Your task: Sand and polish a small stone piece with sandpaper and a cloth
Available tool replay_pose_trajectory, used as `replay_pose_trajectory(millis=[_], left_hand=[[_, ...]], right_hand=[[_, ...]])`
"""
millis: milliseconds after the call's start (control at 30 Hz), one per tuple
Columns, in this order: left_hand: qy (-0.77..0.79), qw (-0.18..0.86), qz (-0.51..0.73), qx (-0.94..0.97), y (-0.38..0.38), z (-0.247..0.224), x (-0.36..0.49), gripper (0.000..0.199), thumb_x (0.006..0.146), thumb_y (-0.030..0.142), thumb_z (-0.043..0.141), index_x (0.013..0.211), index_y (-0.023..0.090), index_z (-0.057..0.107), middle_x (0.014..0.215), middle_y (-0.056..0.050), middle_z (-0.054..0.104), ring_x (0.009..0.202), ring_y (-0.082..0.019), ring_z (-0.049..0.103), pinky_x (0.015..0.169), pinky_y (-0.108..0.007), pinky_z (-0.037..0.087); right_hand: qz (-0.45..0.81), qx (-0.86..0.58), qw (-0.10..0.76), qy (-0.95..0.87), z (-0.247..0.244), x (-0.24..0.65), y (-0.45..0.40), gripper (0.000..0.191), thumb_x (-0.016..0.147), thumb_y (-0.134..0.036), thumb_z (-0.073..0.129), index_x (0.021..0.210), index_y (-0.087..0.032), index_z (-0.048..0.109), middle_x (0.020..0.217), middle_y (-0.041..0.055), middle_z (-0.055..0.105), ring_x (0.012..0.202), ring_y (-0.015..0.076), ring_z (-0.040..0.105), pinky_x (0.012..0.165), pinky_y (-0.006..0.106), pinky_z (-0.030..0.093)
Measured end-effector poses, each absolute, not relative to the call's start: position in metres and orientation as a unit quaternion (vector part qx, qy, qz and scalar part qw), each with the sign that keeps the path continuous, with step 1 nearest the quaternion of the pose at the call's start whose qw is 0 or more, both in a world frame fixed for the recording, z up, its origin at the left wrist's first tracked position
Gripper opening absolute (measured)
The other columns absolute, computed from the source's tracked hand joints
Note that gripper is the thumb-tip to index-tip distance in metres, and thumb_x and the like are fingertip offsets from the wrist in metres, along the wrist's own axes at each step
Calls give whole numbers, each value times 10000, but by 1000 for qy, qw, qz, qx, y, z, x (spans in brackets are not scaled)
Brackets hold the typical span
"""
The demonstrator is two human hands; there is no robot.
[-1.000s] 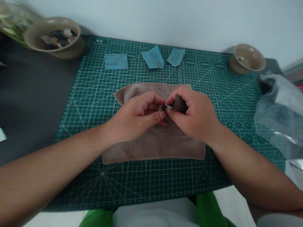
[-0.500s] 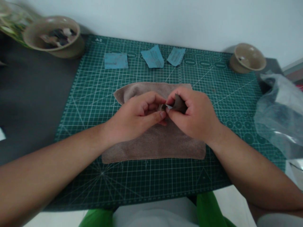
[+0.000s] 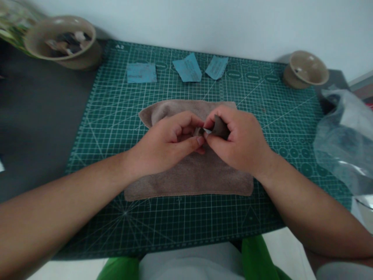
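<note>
Over a brown cloth (image 3: 189, 179), my two hands meet at the fingertips. My right hand (image 3: 240, 140) is closed on a folded grey-brown sheet (image 3: 220, 127) that looks like sandpaper. Between the thumb and fingers of my left hand (image 3: 171, 140) is a small, dark and pale thing (image 3: 199, 132), mostly hidden and too small to name. The sheet's edge lies against or very near it; I cannot tell if they touch. The cloth's far left corner is rumpled and folded up.
A green cutting mat (image 3: 110, 105) lies beneath. Three blue printed pieces, including a rectangular one (image 3: 142, 73), lie along its far side. A large bowl (image 3: 87, 58) with small pieces stands far left, a smaller bowl (image 3: 305, 70) far right. A clear plastic bag (image 3: 340, 136) lies at right.
The view has shifted very slightly. Both hands keep nearly the same grip and place, with only a tiny movement at the fingertips.
</note>
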State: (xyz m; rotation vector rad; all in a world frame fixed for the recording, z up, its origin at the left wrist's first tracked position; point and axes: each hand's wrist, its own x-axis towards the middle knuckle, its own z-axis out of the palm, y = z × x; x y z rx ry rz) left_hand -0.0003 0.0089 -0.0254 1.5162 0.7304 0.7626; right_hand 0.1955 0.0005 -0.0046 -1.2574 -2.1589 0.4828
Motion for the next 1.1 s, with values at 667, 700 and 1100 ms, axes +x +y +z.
replay_pose_trajectory(millis=[667, 700, 1100], left_hand=[[320, 591, 331, 662, 10, -27, 1, 126, 887, 184, 673, 1011, 188, 650, 865, 25, 702, 778, -122, 709, 685, -216, 592], [319, 589, 333, 664, 10, -27, 1, 122, 887, 182, 672, 1007, 188, 650, 869, 27, 699, 781, -120, 706, 686, -215, 589], [307, 579, 324, 683, 10, -24, 0, 116, 903, 104, 638, 1014, 135, 621, 852, 21, 674, 768, -92, 664, 676, -189, 548]], right_hand=[[181, -469, 290, -814, -4, 196, 1, 56, 743, -168, 618, 788, -199, 626, 734, -2, 646, 668, 169, 561, 630, 310, 389], [179, -470, 288, -815, -4, 196, 1, 53, 743, -170, 619, 786, -201, 624, 734, -2, 646, 669, 171, 561, 631, 312, 390], [178, -468, 290, -816, -4, 196, 0, 69, 738, -159, 613, 793, -195, 634, 725, -10, 634, 658, 159, 549, 632, 303, 385]])
